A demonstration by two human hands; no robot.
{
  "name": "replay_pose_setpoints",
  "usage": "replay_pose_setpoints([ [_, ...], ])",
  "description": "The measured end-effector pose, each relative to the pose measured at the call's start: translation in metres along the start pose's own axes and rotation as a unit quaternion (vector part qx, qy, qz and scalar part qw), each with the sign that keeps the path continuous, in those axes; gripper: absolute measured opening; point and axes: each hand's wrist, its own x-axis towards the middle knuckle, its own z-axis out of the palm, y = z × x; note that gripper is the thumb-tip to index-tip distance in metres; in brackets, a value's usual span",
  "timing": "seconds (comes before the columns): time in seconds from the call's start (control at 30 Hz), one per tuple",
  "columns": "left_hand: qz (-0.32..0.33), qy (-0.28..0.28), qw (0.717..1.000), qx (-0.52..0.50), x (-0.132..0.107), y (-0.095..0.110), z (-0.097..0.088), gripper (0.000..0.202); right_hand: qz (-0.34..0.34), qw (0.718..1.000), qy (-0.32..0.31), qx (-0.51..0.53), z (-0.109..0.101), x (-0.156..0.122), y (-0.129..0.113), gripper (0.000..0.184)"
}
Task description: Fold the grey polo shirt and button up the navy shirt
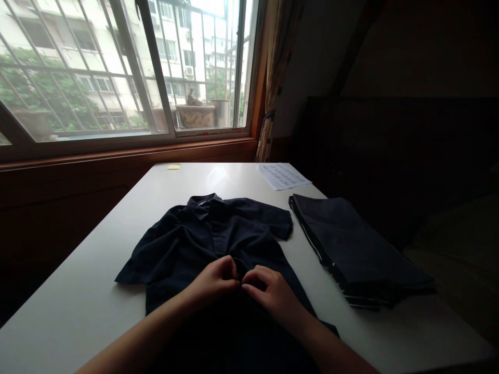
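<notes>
1. Pinching the placket of a dark short-sleeved shirt, the left hand and right hand meet, fingers closed on fabric.
2. Shirt lies flat on the white table, folded dark garments to its right.

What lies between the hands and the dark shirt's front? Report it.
Nothing visible. The left hand and right hand pinch the front of the dark navy short-sleeved cloth shirt; the stack of folded dark cloth lies apart.
</notes>
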Motion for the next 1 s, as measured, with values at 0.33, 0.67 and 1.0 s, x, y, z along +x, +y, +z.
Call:
replay_pose_setpoints([
  [0.33, 0.011, -0.019, 0.999, 0.028, -0.001, 0.005, -0.002, 0.015, -0.014, 1.000, -0.005, -0.017, 0.001, -0.001, -0.002, 0.006],
  [0.67, 0.036, -0.026, 0.994, 0.102, -0.003, 0.013, 0.001, 0.010, -0.012, 0.999, -0.007, -0.033, 0.004, -0.001, 0.005, 0.003],
  [1.0, 0.035, -0.037, 0.998, 0.045, -0.003, 0.012, -0.004, 0.013, -0.011, 1.000, 0.008, -0.009, 0.001, 0.000, 0.006, 0.006],
])
